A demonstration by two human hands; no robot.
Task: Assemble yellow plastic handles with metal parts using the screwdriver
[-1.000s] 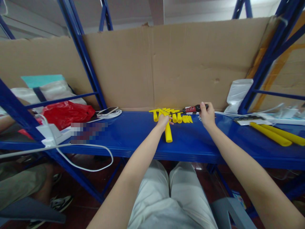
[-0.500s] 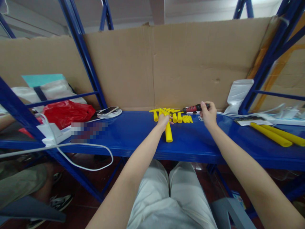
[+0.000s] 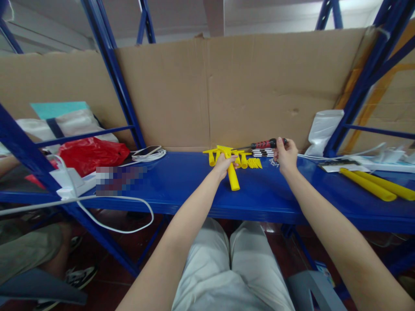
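My left hand (image 3: 221,166) is closed round the tube handle of a yellow T-shaped tool (image 3: 233,179), whose handle end points toward me and whose crosspiece faces away. In my right hand (image 3: 287,156) is a screwdriver (image 3: 263,144) with a red and black grip, pinched near the butt of the handle. Its shaft points left to the crosspiece; whether the tip touches is too small to tell. Similar yellow T-shaped tools (image 3: 244,162) lie behind and beside my left hand. To their right are several small yellow flat pieces (image 3: 254,163) and small shiny bits (image 3: 273,162).
Thin black-and-white items (image 3: 263,153) lie under the screwdriver. Yellow tubes (image 3: 369,185) rest at the right of the blue shelf (image 3: 181,185). A phone (image 3: 147,150) on a coiled cable, a power strip (image 3: 73,179) and a red bag (image 3: 92,152) are left. Cardboard (image 3: 259,86) stands behind.
The yellow tool in my left hand has tilted, its handle end swinging slightly right. My right hand and the screwdriver have shifted a little right and up.
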